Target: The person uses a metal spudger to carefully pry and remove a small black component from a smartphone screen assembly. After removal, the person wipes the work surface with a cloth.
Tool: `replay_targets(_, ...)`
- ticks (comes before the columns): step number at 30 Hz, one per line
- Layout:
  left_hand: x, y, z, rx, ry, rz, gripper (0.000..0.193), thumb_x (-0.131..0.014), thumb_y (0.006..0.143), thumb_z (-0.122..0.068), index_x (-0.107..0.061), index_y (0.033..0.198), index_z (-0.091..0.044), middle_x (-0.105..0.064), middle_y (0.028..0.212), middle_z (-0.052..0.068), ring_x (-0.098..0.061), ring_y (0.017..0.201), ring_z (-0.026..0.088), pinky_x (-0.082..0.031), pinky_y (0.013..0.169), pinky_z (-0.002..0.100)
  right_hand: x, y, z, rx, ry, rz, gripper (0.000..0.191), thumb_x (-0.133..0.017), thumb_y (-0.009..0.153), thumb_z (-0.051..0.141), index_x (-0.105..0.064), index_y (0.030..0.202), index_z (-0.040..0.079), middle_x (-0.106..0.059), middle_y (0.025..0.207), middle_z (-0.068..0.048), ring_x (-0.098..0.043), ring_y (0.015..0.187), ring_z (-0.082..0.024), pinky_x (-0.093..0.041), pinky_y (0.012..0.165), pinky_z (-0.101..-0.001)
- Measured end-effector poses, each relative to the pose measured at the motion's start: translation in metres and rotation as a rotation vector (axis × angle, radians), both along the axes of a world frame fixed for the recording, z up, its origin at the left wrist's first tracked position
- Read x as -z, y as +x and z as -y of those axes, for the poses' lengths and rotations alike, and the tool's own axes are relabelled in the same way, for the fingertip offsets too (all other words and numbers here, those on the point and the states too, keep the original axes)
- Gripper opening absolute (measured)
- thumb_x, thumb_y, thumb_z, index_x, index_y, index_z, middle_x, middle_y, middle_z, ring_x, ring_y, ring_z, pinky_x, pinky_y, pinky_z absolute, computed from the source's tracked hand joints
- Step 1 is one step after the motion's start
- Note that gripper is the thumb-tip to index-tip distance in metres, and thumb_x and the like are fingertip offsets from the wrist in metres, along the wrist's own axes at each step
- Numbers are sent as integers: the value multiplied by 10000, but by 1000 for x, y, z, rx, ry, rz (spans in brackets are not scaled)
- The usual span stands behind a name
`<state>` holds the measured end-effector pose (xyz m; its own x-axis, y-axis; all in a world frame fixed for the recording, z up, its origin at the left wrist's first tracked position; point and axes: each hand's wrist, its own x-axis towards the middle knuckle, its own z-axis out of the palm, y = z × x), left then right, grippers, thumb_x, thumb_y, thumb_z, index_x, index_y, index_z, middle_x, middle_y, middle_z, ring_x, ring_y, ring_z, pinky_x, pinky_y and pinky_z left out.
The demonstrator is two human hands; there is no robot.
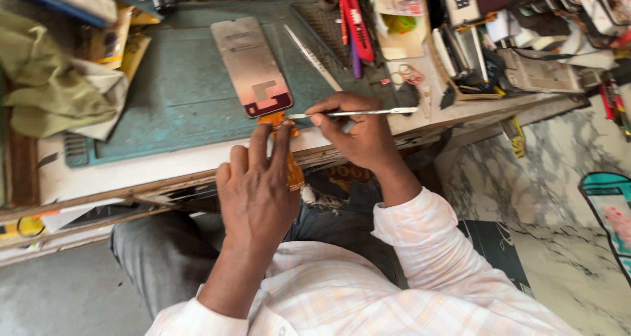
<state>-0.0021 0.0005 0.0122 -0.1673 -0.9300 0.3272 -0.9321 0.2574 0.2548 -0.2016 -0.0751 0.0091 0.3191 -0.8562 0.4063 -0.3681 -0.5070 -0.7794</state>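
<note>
A flat phone screen (253, 66) lies face down on a teal work mat (177, 106) that covers the middle of a cluttered surface (164, 168). An orange ribbon cable (289, 155) runs from the screen's near end over the mat's front edge and hangs down toward the person's lap. The left hand (256, 191) is seen from the back, its fingers stretched up and mostly straight, with the fingertips (281, 131) pressing on the cable just below the screen; whether it pinches the cable or only holds it flat cannot be told. The right hand (358, 132) is curled closed around thin metal tweezers (358, 113), held nearly level, with the tip pointing left and meeting the cable right beside the left fingertips. A metal ruler (312, 56) lies slanted on the mat to the right of the screen, apart from it. Red-handled tools (355, 20) rest further back. A crumpled green cloth (49, 79) sits at the mat's left edge.
</note>
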Motion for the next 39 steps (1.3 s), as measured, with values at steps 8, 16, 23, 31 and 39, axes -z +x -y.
replay_targets(8, -2, -2, 1, 9, 25, -18, 941, -843, 590, -219, -540, 1479, -165, -533, 1377, 62, -549, 952, 239, -420, 726, 391, 1, -3, 2, -8, 21, 8, 135, -744, 1008, 149, -748, 1077, 33, -738, 975, -25, -646, 802, -43, -511, 646, -204)
replay_targets(16, 2, -3, 1, 5, 27, 8, 934, -847, 603, -220, -540, 1483, -156, -527, 1381, 66, -545, 959, 234, -419, 725, 388, 4, -4, 2, -12, 15, 21, 145, -747, 1011, 155, -744, 1078, 26, -749, 1001, -38, -670, 833, -53, -533, 655, -208)
replay_targets(23, 4, -4, 2, 0, 40, 5, 939, -856, 597, -211, -539, 1481, -169, -531, 1375, 68, -548, 951, 226, -418, 714, 383, 2, -3, 1, -21, -11, 4, 139, -747, 1013, 152, -743, 1076, 28, -742, 1009, -49, -684, 836, -68, -543, 652, -212)
replay_targets(31, 5, -4, 3, -8, 56, 5, 935, -871, 609, -232, -537, 1481, -179, -539, 1356, 68, -551, 929, 219, -415, 696, 383, -1, -1, 1, -19, -32, -24, 126, -751, 1005, 137, -744, 1069, 29, -737, 1005, -52, -698, 842, -80, -557, 645, -213)
replay_targets(39, 6, -4, 2, -4, 40, 7, 935, -870, 612, -226, -533, 1483, -174, -536, 1352, 71, -554, 933, 220, -421, 699, 381, -1, -1, 1, -9, -10, -33, 110, -738, 1007, 124, -741, 1057, 27, -743, 988, -49, -703, 830, -77, -560, 643, -214)
